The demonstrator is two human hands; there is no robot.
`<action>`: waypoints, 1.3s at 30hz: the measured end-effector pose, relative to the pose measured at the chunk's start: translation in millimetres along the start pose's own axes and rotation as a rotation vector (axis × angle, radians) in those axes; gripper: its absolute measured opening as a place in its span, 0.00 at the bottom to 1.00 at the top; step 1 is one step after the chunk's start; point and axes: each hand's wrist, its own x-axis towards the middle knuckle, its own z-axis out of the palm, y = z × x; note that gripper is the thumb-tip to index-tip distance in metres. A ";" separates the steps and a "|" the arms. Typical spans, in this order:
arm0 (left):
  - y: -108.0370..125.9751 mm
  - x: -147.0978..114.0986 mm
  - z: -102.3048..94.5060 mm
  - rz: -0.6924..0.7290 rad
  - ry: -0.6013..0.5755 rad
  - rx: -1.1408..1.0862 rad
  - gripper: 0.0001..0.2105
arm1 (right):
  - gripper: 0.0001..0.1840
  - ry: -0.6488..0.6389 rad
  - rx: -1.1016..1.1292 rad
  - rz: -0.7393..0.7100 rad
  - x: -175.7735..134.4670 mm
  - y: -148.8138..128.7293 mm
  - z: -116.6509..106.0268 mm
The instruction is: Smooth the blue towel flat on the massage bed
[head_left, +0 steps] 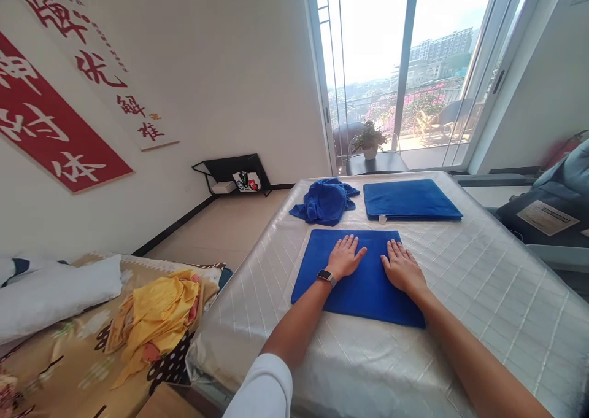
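A blue cloth [359, 289], folded into a flat rectangle, lies on the quilted mattress [488, 289]. My left hand [345, 258] rests flat on its upper middle, fingers stretched out, with a watch on the wrist. Near the cloth's right edge my right hand [402, 264] lies palm down, its fingers spread. Neither hand grips anything. Just beyond, a crumpled blue cloth [326, 201] sits in a loose heap. To the right of that heap is another folded blue cloth [411, 199] with a small white tag at its front edge.
At the left stands a lower bed with a yellow garment [161, 304] and a white pillow [59, 292]. A cardboard box [168, 402] is at the bottom. Past the mattress, a potted plant [369, 139] stands by the glass door. Dark bags [547, 203] lie at the right.
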 end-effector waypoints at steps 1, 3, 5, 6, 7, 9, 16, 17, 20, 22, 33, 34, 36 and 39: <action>-16.7 -5.5 -4.9 -0.054 -0.013 0.006 0.33 | 0.36 -0.004 0.002 0.003 0.5 -0.2 0.2; -46.7 -15.3 -13.2 -0.170 -0.024 0.020 0.34 | 0.36 -0.012 0.004 0.005 0.7 -0.5 0.6; -69.8 -23.5 -18.2 -0.277 -0.017 0.027 0.35 | 0.36 -0.025 0.003 0.009 0.4 -0.5 0.4; -78.2 -26.9 -19.5 -0.316 -0.009 0.024 0.35 | 0.36 -0.033 0.005 0.010 0.5 -0.2 -0.2; -84.7 -29.6 -20.4 -0.344 -0.001 0.014 0.35 | 0.36 -0.042 0.011 0.009 1.0 0.6 -1.3; -93.4 -31.9 -22.2 -0.369 0.005 -0.023 0.34 | 0.35 -0.045 0.038 0.001 4.3 4.3 -5.3; -122.3 4.0 -45.7 -0.455 0.069 -0.144 0.21 | 0.28 0.080 0.209 0.169 53.5 38.2 -28.2; -127.8 12.1 -48.5 -0.462 0.067 -0.148 0.19 | 0.28 0.064 0.219 0.221 62.3 42.8 -30.0; -142.4 31.8 -51.0 -0.473 0.045 -0.163 0.14 | 0.30 -0.010 0.255 0.362 82.5 50.7 -30.9; -150.3 39.5 -49.4 -0.470 0.027 -0.181 0.11 | 0.31 -0.024 0.261 0.417 89.0 51.1 -27.9; -171.0 47.6 -50.9 -0.429 -0.042 -0.335 0.09 | 0.23 0.087 0.359 0.391 90.6 51.5 -18.8; -170.3 47.8 -51.3 -0.422 -0.045 -0.350 0.10 | 0.23 0.081 0.383 0.394 91.4 54.0 -19.4; -168.0 47.8 -51.9 -0.403 -0.055 -0.377 0.10 | 0.20 0.086 0.434 0.390 93.4 59.0 -20.1; -164.6 46.6 -55.2 -0.385 -0.063 -0.406 0.06 | 0.18 0.127 0.584 0.366 96.3 64.2 -23.0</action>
